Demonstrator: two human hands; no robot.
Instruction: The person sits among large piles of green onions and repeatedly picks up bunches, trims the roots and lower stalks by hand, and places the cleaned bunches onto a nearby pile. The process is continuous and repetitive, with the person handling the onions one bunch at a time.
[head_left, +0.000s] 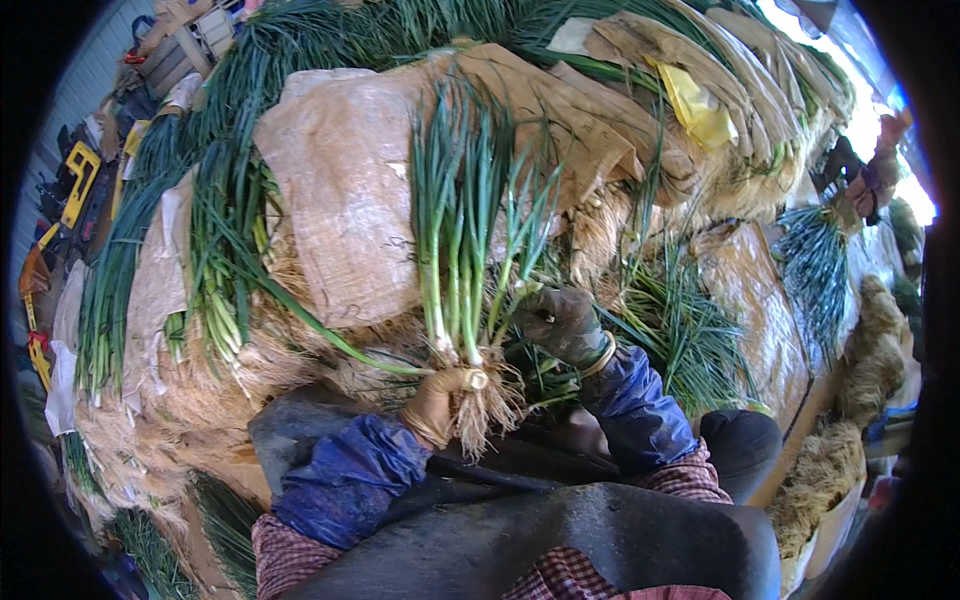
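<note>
My left hand (437, 407), in a tan rubber glove, grips a bunch of green onions (469, 277) near its root end. The white bases and stringy roots (484, 409) show beside the thumb, and the leaves point away from me over a burlap sheet. One onion lies crosswise, its stem reaching left and its cut-looking white end by my thumb. My right hand (562, 326), in a dark, soiled glove, is curled just right of the bunch. Its fingertips meet a pale stalk end (528, 288); whether they grip it is unclear.
Burlap sheets (345, 187) cover stacked green onions ahead. More onions (217, 247) lie at left, with loose leaves (682, 330) right of my right hand. A dark apron (540, 540) covers my lap. Farther right, another person's hand (855, 199) is at an onion bundle (814, 262).
</note>
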